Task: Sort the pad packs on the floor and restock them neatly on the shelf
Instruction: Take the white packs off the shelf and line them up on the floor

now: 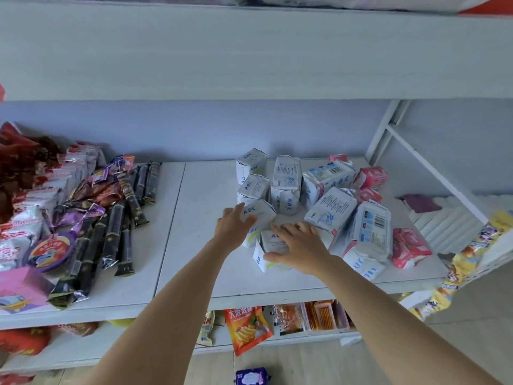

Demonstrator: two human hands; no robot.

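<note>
On the white metal shelf (200, 245), the right hand (298, 245) rests spread over the nearest white ABC pad pack (270, 252), the left hand (234, 222) touches, fingers straight, the next white pack (259, 218) just behind it, their column running away from the shelf's front edge.

I see both hands at frame centre on the white shelf (194, 218). The left hand (234, 222) lies with spread fingers against a white ABC pack (259, 218). The right hand (298, 247) rests on the nearest white pack (268, 255). Pink packs (409, 247) lie right; dark snack sticks (116, 234) lie left.
</note>
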